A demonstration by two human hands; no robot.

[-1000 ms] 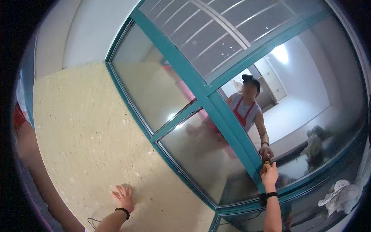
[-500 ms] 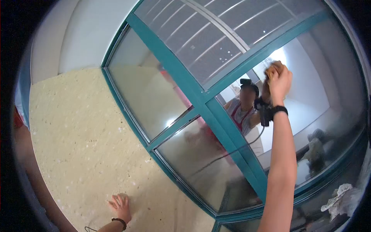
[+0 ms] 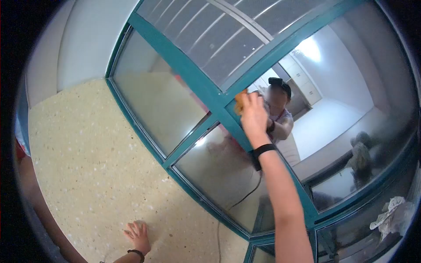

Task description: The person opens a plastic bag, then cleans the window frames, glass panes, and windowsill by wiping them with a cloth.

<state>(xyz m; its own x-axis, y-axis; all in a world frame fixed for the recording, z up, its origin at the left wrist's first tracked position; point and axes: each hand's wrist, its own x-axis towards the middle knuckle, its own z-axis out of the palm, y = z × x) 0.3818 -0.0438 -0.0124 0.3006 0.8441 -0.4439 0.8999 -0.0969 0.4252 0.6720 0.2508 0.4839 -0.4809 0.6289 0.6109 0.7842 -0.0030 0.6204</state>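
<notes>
Your left hand [image 3: 137, 236] rests open at lower left, fingers spread and palm down on a speckled cream stone slab [image 3: 87, 162], while your right hand [image 3: 255, 116], just above the middle of the frame, is closed around a brown cloth-like pad [image 3: 240, 101]. From the far left, a blue cloth [image 3: 21, 118] hangs at the edge, with something red just below it, too cut off to name. At upper left you have a smooth white panel [image 3: 94, 39] above the slab. Your left wrist wears a black band [image 3: 137, 253]. Next comes the teal window frame [image 3: 175, 57], running diagonally down the picture, its hazy left pane [image 3: 144, 96] beside the slab and pale bars showing behind the upper pane [image 3: 210, 46]. Near the bottom centre, a thin cable lies over the slab [image 3: 218, 236]. Your pad sits against the teal frame, at the upper-left corner of the mirror-like right pane [image 3: 351, 87]; its exact material is hard to tell. A black strap [image 3: 264, 149] circles your right wrist, with a small black device [image 3: 255, 162] and its trailing cord on the left side. In that right pane you see a reflected person with dark headgear, part hidden by your hand. At lower right, a crumpled white bundle [image 3: 388, 215] shows near the glass; you cannot tell whether it is a bag or holds anything.
</notes>
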